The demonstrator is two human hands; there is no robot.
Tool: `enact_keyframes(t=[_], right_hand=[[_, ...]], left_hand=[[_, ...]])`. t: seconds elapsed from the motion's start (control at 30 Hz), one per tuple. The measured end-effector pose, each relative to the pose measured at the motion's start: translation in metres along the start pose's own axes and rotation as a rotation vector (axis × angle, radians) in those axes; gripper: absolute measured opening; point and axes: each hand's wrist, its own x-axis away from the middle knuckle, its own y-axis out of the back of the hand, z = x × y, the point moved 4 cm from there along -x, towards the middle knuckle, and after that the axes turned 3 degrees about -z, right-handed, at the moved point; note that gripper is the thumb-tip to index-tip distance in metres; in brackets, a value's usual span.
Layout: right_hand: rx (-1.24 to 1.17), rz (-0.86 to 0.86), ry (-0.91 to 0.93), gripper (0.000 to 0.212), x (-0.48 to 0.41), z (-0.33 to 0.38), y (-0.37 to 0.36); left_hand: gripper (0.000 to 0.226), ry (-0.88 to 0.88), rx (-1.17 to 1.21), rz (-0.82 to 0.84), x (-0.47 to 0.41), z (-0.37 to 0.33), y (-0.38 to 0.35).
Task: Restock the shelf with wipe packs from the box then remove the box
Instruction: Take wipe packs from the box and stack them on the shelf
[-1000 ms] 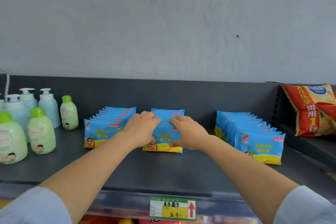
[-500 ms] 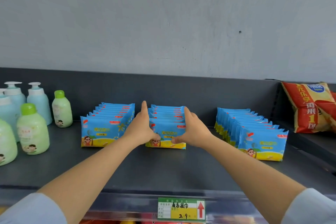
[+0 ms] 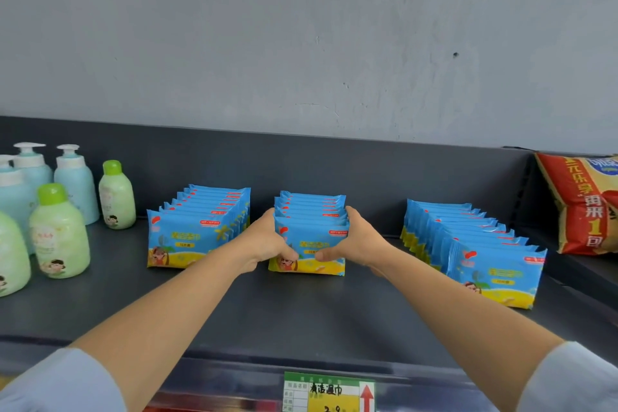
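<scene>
Grey wall (image 3: 301, 27) fills the upper half of the view, and below it runs the dark shelf (image 3: 301, 318) with its low back panel. Three rows of blue wipe packs stand on it, fronts facing out: the right row (image 3: 485, 254) is the longest and comes furthest forward, the left row (image 3: 194, 234) is next, and the middle row (image 3: 311, 237) is the shortest, well apart from both. A red snack bag (image 3: 582, 204) leans at the far right, and pump and green-capped bottles (image 3: 60, 231) crowd the far left. A price tag (image 3: 329, 391) sits on the shelf lip just below the middle row. The box is not in view, so it seems the step in hand is squaring up the middle row rather than fetching more packs. To do it well, I would press evenly from both sides so the soft packs line up without bowing, keep the front pack upright and flat-faced, and hold its face about level with the left row, leaving room behind for further packs. Squeezing too hard would likely buckle the packs or tip the back ones. Both arms reach straight in, bare below pale blue sleeves. The left hand (image 3: 267, 241) flanks the row's left side and the right hand (image 3: 357, 241) its right, fingers laid back along the packs, each thumb hooked across the front pack's face, so the row is clamped between them
</scene>
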Motion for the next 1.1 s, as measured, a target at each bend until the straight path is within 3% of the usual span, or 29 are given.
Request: enact_keyframes(t=[0.1, 0.23, 0.33, 0.43, 0.6, 0.7, 0.77, 0.83, 0.93, 1.0, 1.1], right_hand=[[-0.029, 0.036, 0.013, 0.106, -0.002, 0.001, 0.002], [-0.109, 0.115, 0.017, 0.1, -0.011, 0.004, 0.009], [-0.156, 0.161, -0.017, 0.124, -0.02, 0.003, 0.008], [-0.155, 0.169, -0.011, 0.127, -0.027, 0.0, 0.008], [-0.148, 0.184, 0.013, 0.127, -0.034, -0.007, 0.008], [-0.078, 0.192, 0.018, 0.144, -0.036, -0.007, 0.009], [-0.018, 0.183, 0.013, 0.164, -0.037, -0.006, 0.01], [-0.002, 0.208, 0.016, 0.168, -0.042, -0.006, 0.009], [0.021, 0.216, 0.019, 0.166, -0.044, -0.007, 0.008], [0.037, 0.204, 0.026, 0.162, -0.042, -0.005, 0.008], [0.055, 0.178, 0.034, 0.141, -0.041, -0.004, 0.01]], left_hand=[[0.069, 0.018, 0.05, 0.033, 0.002, -0.006, 0.004], [0.126, 0.035, 0.122, 0.026, -0.01, -0.018, 0.011], [0.133, 0.05, 0.206, 0.015, -0.015, -0.024, 0.01], [0.145, 0.048, 0.27, 0.027, -0.021, -0.022, 0.006], [0.079, 0.036, 0.332, 0.058, -0.019, -0.026, 0.005], [0.068, 0.037, 0.319, 0.061, -0.02, -0.03, 0.008], [0.079, 0.05, 0.315, -0.002, -0.023, -0.031, 0.012], [0.091, 0.069, 0.334, -0.024, -0.027, -0.032, 0.012], [0.084, 0.081, 0.385, -0.003, -0.026, -0.036, 0.007], [0.062, 0.083, 0.379, -0.01, -0.029, -0.036, 0.004], [0.057, 0.048, 0.326, 0.012, -0.03, -0.036, 0.003]])
